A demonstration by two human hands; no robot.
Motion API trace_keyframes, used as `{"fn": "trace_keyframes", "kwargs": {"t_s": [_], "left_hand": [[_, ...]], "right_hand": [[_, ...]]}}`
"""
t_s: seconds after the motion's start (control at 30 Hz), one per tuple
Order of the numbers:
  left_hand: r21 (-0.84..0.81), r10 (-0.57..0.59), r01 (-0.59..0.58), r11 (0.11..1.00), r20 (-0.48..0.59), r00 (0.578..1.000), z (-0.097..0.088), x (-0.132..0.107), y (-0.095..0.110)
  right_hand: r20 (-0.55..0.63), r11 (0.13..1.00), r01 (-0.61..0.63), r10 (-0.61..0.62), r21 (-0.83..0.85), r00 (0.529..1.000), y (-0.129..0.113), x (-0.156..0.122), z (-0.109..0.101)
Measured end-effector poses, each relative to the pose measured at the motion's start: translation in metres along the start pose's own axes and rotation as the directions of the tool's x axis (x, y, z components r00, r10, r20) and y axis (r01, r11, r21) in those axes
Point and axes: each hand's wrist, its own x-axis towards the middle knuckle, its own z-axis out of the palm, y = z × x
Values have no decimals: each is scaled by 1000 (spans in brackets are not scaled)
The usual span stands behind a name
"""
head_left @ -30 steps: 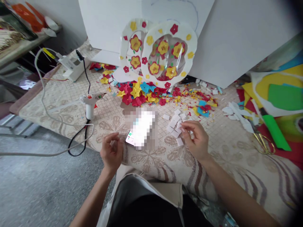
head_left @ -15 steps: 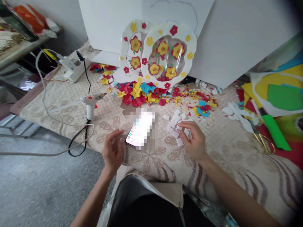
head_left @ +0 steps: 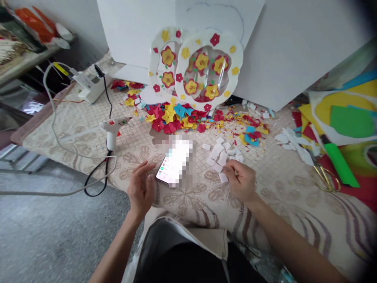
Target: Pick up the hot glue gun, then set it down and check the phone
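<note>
My left hand (head_left: 141,186) rests on the patterned mat with its fingers stretched out, fingertips touching the near edge of a lit phone (head_left: 173,161). My right hand (head_left: 240,179) is curled low beside a cluster of small white foam pieces (head_left: 220,153), its fingers pinched together on one of them. Behind the phone lies a heap of red, yellow and blue paper flowers (head_left: 176,116). Two white ring frames decorated with flowers (head_left: 197,67) lean against a white board (head_left: 279,47).
A hot glue gun (head_left: 113,127) stands at the left with its cable looping to a power strip (head_left: 91,84). Gold scissors (head_left: 326,177) and coloured foam sheets (head_left: 347,122) lie at the right. Grey floor borders the mat (head_left: 294,204) on the left.
My right hand dropped from a raised pinch down onto the mat by the white pieces. My left hand opened and slid forward to the phone's edge.
</note>
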Motion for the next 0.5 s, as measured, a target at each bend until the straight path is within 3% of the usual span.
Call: {"fn": "trace_keyframes", "kwargs": {"t_s": [0.2, 0.33, 0.5], "left_hand": [[21, 3, -3, 1000, 36, 999, -1, 2, 1], [28, 16, -18, 999, 53, 998, 0, 1, 0], [48, 47, -49, 998, 45, 998, 2, -1, -2]], "right_hand": [[47, 994, 108, -108, 18, 993, -7, 6, 5], [198, 979, 205, -200, -6, 959, -13, 8, 14], [382, 969, 245, -210, -44, 900, -18, 12, 34]]}}
